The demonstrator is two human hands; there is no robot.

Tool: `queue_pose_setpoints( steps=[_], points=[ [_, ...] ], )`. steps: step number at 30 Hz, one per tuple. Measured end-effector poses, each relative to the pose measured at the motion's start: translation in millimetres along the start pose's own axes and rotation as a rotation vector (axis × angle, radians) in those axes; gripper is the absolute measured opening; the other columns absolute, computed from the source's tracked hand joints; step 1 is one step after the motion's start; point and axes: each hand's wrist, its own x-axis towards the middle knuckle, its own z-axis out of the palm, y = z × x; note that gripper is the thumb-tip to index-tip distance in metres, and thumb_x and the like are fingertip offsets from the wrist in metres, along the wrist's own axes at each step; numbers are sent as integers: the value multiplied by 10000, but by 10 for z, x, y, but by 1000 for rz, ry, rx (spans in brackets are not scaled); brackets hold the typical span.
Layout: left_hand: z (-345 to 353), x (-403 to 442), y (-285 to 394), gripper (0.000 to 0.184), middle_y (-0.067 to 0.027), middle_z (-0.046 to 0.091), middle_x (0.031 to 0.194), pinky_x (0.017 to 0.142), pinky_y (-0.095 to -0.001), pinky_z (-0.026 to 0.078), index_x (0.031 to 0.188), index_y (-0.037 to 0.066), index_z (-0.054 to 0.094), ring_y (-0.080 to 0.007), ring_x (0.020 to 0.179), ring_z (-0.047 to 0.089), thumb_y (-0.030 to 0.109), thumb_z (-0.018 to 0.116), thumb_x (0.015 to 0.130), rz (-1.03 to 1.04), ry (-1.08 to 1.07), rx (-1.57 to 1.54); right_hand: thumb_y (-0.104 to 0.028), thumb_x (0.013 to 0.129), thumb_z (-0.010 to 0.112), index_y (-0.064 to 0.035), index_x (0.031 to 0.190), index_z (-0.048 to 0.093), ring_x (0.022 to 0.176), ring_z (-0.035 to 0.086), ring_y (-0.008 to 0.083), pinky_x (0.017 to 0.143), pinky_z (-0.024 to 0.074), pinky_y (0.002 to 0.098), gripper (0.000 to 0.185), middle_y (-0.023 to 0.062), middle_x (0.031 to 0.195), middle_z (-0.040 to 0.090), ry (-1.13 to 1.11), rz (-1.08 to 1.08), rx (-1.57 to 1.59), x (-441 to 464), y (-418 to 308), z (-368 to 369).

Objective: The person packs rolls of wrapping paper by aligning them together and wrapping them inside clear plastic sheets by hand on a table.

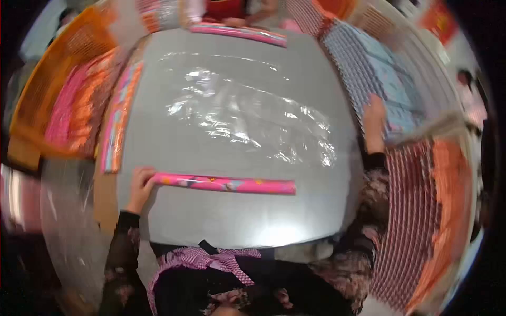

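Observation:
A pink patterned roll, like wrapping paper (226, 183), lies across the near part of the grey table (232, 216). My left hand (141, 184) is closed around its left end. Off to the right, my right hand (374, 118) is over a basket at the light-blue and grey packed goods (390, 79), by the table's right edge. Its fingers are blurred, so I cannot tell whether they grip anything. Clear plastic film (237, 116) lies crumpled and shiny over the middle of the table.
Across the table, another person's hand (234, 22) is at a second pink roll (240, 34). An orange basket (68, 58) with pink and orange goods stands left. Colourful wrapped rolls (122, 118) line the left edge. Dark-red striped and orange goods (414, 210) are stacked at right.

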Motion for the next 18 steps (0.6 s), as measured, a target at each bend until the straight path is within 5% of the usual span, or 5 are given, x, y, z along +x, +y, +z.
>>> queue_pose_setpoints(
  steps=[4, 5, 7, 11, 18],
  points=[
    [-3, 56, 72, 159, -99, 622, 1036, 916, -382, 428, 955, 45, 652, -277, 1026, 552, 151, 698, 846, 76, 3, 42, -119, 891, 558, 27, 1309, 542, 1224, 509, 352, 1012, 398, 433, 442, 221, 1340, 544, -132, -24, -360, 207, 1156, 221],
    [2, 54, 37, 159, -96, 622, 1032, 933, -388, 416, 947, 45, 649, -280, 1027, 553, 164, 695, 851, 98, -8, 60, -100, 900, 533, 43, 1303, 539, 1214, 511, 372, 1003, 403, 423, 427, 227, 1334, 544, -30, 242, 269, 152, 1568, 517],
    [-1, 51, 69, 152, -91, 617, 1042, 940, -393, 414, 945, 50, 648, -273, 1048, 545, 166, 695, 858, 56, 21, 64, -11, 899, 502, 31, 1287, 517, 1192, 511, 394, 986, 407, 409, 390, 250, 1280, 547, -222, 34, -179, 263, 1418, 216],
    [4, 59, 12, 152, -86, 619, 1030, 943, -394, 410, 933, 59, 643, -270, 1033, 556, 181, 691, 857, 77, -22, 30, 99, 837, 521, 10, 1292, 509, 1220, 498, 399, 1006, 397, 455, 463, 240, 1316, 529, -269, 158, -81, 322, 1000, -73],
    [-15, 48, 6, 160, -65, 614, 1044, 934, -391, 417, 958, 61, 641, -251, 1040, 551, 180, 695, 866, 61, -35, 25, -26, 869, 629, 36, 1188, 585, 1105, 567, 373, 912, 463, 447, 328, 199, 1195, 606, -220, 124, -206, 424, 1177, 95]
  ],
)
